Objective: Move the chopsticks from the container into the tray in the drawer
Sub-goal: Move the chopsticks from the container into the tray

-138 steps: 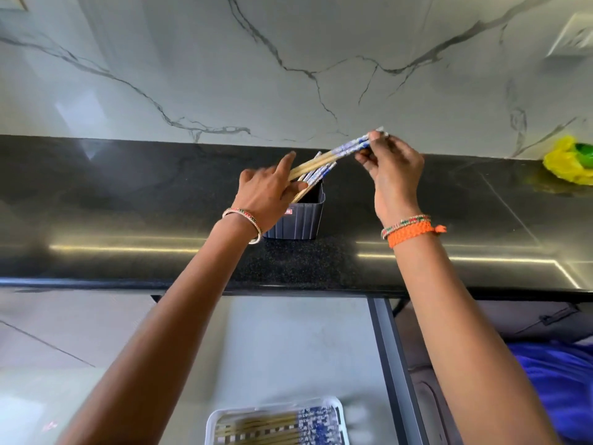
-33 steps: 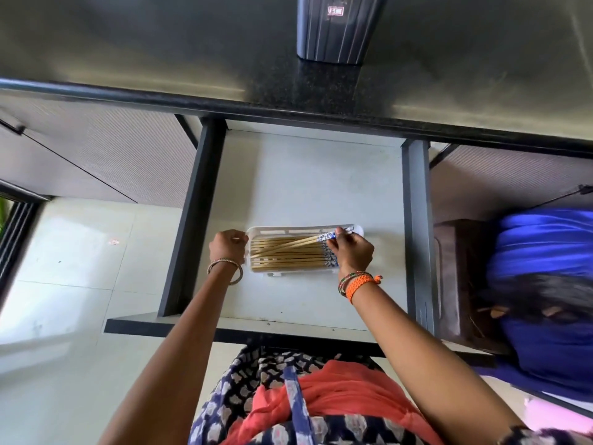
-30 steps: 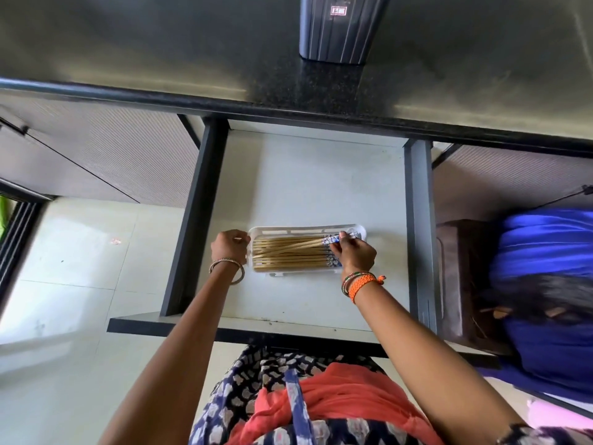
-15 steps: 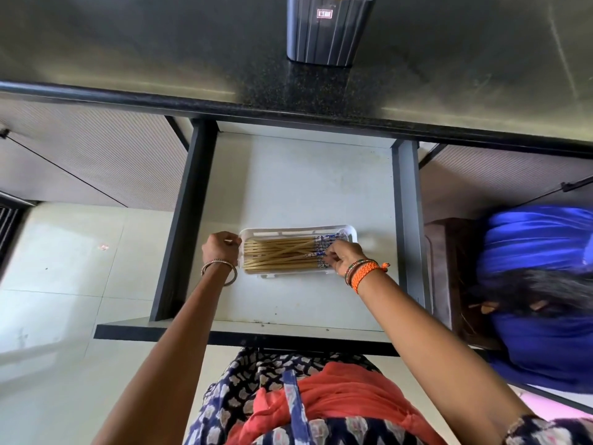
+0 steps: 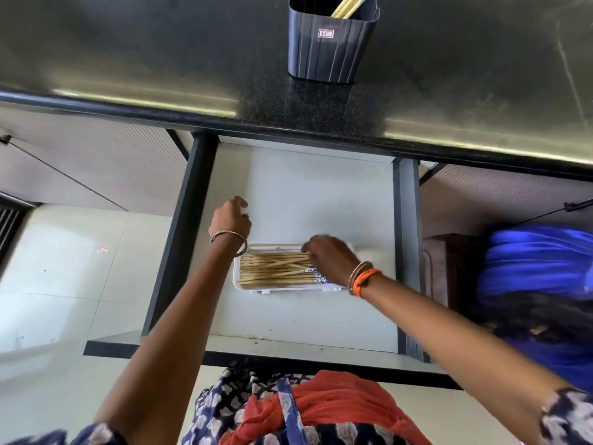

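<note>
A white tray (image 5: 268,289) lies in the open drawer (image 5: 305,187), filled with several bamboo chopsticks (image 5: 274,272) that have blue patterned ends. My right hand (image 5: 332,260) is over the tray's right end, blurred, with fingertips on the chopsticks; I cannot make out its grip. My left hand (image 5: 229,219) hovers above the drawer floor just beyond the tray's left end, loosely curled and holding nothing. The dark ribbed container (image 5: 330,46) stands on the black counter (image 5: 160,43) at the top, with a few chopsticks (image 5: 347,5) leaning in it.
The drawer's dark side rails (image 5: 179,245) flank the tray. A blue cloth bundle (image 5: 539,261) and a brown box (image 5: 449,271) sit in the cabinet to the right. Pale floor tiles (image 5: 64,268) show at the left.
The chopsticks carried from the container now lie in the tray. My left hand has left the tray's end and risen toward the counter. My right hand has shifted left over the pile.
</note>
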`<state>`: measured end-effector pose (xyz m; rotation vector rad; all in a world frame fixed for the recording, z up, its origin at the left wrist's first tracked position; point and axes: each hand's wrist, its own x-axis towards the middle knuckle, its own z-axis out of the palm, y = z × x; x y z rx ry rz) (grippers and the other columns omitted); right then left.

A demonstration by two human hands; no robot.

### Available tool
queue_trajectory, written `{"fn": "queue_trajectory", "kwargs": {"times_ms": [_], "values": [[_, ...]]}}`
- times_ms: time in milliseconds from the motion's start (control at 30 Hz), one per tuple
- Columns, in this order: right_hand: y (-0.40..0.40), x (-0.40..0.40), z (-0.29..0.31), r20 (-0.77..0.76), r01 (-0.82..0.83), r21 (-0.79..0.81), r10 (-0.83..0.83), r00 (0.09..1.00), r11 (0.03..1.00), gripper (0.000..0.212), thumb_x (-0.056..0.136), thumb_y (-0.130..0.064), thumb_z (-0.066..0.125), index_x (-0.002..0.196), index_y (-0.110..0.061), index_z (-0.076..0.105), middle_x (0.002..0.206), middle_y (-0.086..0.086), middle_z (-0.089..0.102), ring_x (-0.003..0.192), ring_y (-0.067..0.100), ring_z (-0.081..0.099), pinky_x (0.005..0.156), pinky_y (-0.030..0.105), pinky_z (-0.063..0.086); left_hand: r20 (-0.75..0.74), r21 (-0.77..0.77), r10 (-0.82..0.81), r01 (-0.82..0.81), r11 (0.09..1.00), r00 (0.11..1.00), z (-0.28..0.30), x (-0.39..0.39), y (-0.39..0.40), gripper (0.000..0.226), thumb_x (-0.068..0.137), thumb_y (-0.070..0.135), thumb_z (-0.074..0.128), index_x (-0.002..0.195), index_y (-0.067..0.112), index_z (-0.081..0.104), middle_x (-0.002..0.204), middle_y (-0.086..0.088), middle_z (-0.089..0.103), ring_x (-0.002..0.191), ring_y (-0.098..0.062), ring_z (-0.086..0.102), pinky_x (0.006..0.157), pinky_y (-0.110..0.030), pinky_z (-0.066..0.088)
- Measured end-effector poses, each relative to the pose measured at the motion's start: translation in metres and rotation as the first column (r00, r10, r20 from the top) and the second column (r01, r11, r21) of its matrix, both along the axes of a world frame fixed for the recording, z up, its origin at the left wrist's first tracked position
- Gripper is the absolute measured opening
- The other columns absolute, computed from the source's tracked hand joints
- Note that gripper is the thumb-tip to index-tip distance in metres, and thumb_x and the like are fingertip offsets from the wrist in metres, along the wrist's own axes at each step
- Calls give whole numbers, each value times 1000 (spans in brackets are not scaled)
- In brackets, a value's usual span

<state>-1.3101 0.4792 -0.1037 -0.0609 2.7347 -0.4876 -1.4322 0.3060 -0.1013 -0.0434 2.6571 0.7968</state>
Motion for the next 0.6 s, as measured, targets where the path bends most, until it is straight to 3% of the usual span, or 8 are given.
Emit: {"fn": "queue_trajectory", "kwargs": {"times_ms": [67, 133, 233, 333, 433, 600], "values": [[-19, 7, -23, 63, -210, 155, 202, 977, 965, 31, 91, -2, 43, 121, -6, 50, 122, 14, 56, 113, 29, 55, 86, 40, 48, 115, -74, -38, 47, 996, 993, -10, 7, -7, 30, 86, 9, 57, 115, 13, 61, 121, -17, 63, 112, -35, 59, 97, -44, 48], [-32, 6, -36, 110, -294, 249, 275, 955, 923, 38, 90, 0, 45, 128, -4, 41, 127, 13, 52, 116, 31, 51, 86, 42, 47, 170, -82, -64, 78, 994, 983, -18, 15, -17, 25, 86, 8, 56, 109, 12, 65, 116, -18, 66, 108, -36, 60, 95, -43, 49], [-38, 0, -42, 104, -373, 311, 359, 928, 874, 42, 86, 7, 45, 127, -3, 42, 125, 14, 54, 115, 33, 52, 88, 43, 46, 142, -30, -111, 116, 993, 984, -25, 25, -30, 27, 86, -1, 49, 100, 6, 71, 108, -19, 70, 102, -36, 62, 91, -37, 49], [-38, -4, -42, 86, -425, 298, 419, 904, 855, 39, 81, 15, 45, 111, -7, 58, 110, 11, 63, 107, 31, 58, 82, 38, 50, 113, -5, -110, 111, 994, 988, -29, 29, -39, 28, 85, -5, 48, 100, 3, 70, 105, -20, 70, 99, -36, 62, 89, -37, 50], [-39, -2, -41, 123, -493, 294, 480, 869, 818, 37, 81, 19, 43, 101, -7, 61, 93, 8, 61, 99, 29, 61, 69, 34, 48, 91, -2, -123, 124, 992, 988, -31, 29, -41, 24, 86, -3, 50, 100, 1, 70, 105, -20, 69, 97, -35, 63, 89, -38, 53], [-36, 6, -43, 140, -453, 186, 433, 890, 872, 35, 82, 18, 42, 101, -4, 60, 103, 13, 63, 96, 29, 62, 75, 36, 52, 99, -3, -98, 99, 995, 990, -32, 29, -39, 24, 86, -1, 51, 100, 2, 70, 106, -20, 69, 98, -36, 63, 88, -40, 54]]}}
